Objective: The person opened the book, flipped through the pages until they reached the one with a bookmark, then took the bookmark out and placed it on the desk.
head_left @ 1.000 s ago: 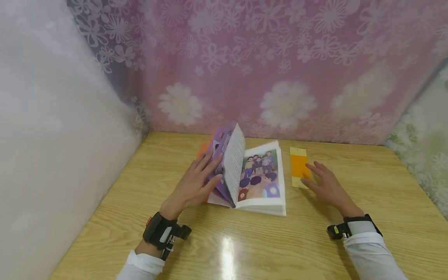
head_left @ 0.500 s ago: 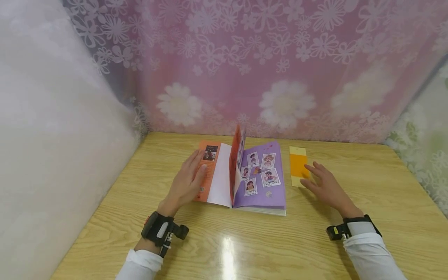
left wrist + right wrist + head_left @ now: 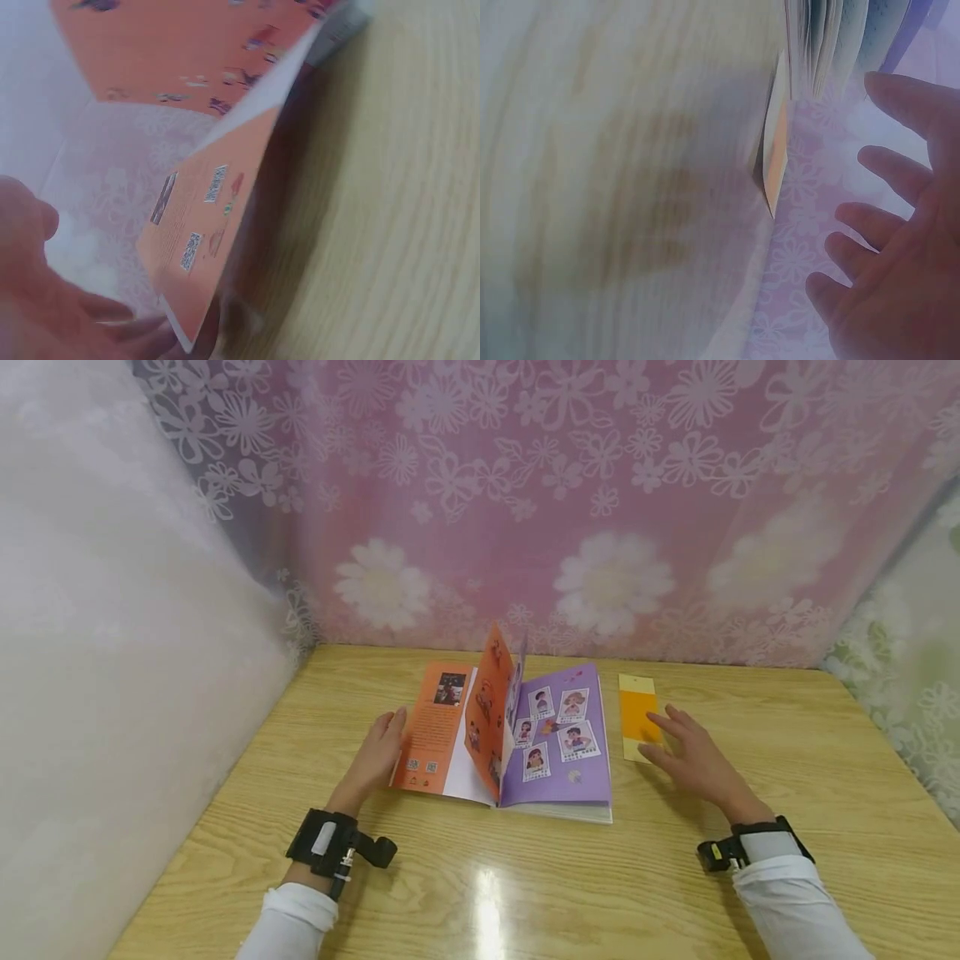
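Note:
An open book [image 3: 558, 735] lies mid-table, its right side showing a purple page with cartoon portraits. An orange leaf [image 3: 489, 718] stands upright near the spine. On the left, the orange cover flap [image 3: 429, 735] carries printed text and codes. My left hand [image 3: 372, 756] is at the flap's outer edge; in the left wrist view its fingers [image 3: 139, 334] reach under the flap's corner, thumb apart. My right hand [image 3: 693, 760] hovers with spread fingers beside an orange and pale-yellow card [image 3: 640, 717] and holds nothing.
The wooden table [image 3: 420, 885] ends at a pink floral curtain [image 3: 480, 510] behind the book. A pale cloth [image 3: 135, 635] hangs along the left side, and a green-patterned one [image 3: 907, 668] along the right.
Pages have swung over to the right, leaving the purple page showing and an orange leaf upright. My left hand has slid left from the pages to the flap's edge; the right has barely moved.

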Demonstrator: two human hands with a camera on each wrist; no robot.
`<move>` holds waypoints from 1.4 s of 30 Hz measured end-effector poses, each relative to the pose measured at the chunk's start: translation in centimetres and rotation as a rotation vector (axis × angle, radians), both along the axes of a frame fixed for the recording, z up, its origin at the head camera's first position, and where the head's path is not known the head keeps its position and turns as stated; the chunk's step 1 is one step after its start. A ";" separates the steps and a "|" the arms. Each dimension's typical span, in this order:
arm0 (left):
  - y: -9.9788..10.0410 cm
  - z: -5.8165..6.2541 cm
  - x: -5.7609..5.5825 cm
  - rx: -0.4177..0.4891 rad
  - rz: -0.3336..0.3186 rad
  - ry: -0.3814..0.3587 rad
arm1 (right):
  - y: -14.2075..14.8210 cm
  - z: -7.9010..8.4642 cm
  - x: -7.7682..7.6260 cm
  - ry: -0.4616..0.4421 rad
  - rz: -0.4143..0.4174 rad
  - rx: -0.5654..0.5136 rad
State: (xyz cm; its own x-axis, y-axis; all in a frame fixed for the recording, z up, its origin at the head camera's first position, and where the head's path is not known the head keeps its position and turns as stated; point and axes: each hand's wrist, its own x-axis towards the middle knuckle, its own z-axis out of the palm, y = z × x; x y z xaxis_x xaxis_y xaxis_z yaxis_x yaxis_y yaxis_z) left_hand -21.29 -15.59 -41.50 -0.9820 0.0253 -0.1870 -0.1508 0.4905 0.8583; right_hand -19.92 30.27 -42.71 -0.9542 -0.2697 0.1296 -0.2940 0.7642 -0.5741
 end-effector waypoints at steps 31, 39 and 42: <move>12.6 1.6 -0.4 -0.247 -0.695 0.370 | -1.8 -0.3 0.1 0.009 0.008 0.002; 14.3 -0.2 1.3 -0.896 -0.769 0.364 | -2.0 -1.0 0.1 0.017 0.021 0.024; 14.6 -0.2 1.2 -0.917 -0.763 0.361 | -2.1 -0.8 -0.1 0.028 0.020 0.028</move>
State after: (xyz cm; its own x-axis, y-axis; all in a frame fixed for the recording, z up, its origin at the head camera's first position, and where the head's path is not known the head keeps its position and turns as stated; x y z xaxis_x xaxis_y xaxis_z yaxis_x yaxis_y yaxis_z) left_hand -20.06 -0.94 -41.67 -0.7728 0.6142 -0.1596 0.6089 0.7885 0.0861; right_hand -19.98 28.14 -43.56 -0.9445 -0.2930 0.1487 -0.3255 0.7733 -0.5440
